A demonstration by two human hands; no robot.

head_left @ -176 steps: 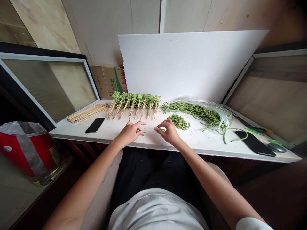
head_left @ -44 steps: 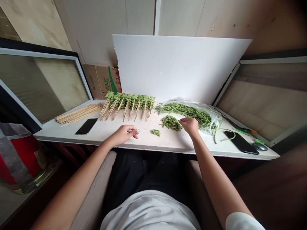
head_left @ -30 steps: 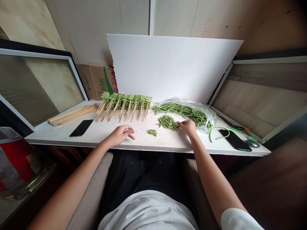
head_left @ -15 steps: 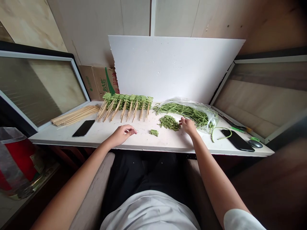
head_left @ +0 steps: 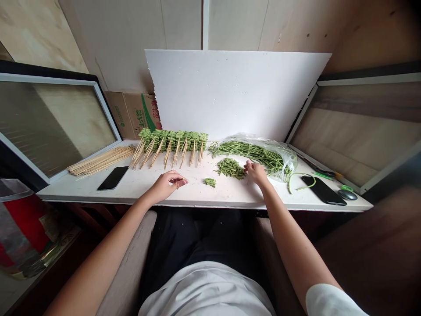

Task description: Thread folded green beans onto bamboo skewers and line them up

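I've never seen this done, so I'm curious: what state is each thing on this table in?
Left hand: fingers curled, holding nothing visible.
Right hand: fingers lowered beside the chopped beans, grip unclear.
Chopped beans: loose pile.
Long beans: whole, spilling from a plastic bag.
Threaded skewers: loaded with bean pieces, lying in a row.
Bare skewers: loose bundle.
Phone: flat, screen dark.

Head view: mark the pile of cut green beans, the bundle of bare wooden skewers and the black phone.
Pile of cut green beans (head_left: 230, 168), head view, middle of the pile.
Bundle of bare wooden skewers (head_left: 101, 160), head view, middle of the bundle.
Black phone (head_left: 112, 178), head view, centre of its screen.
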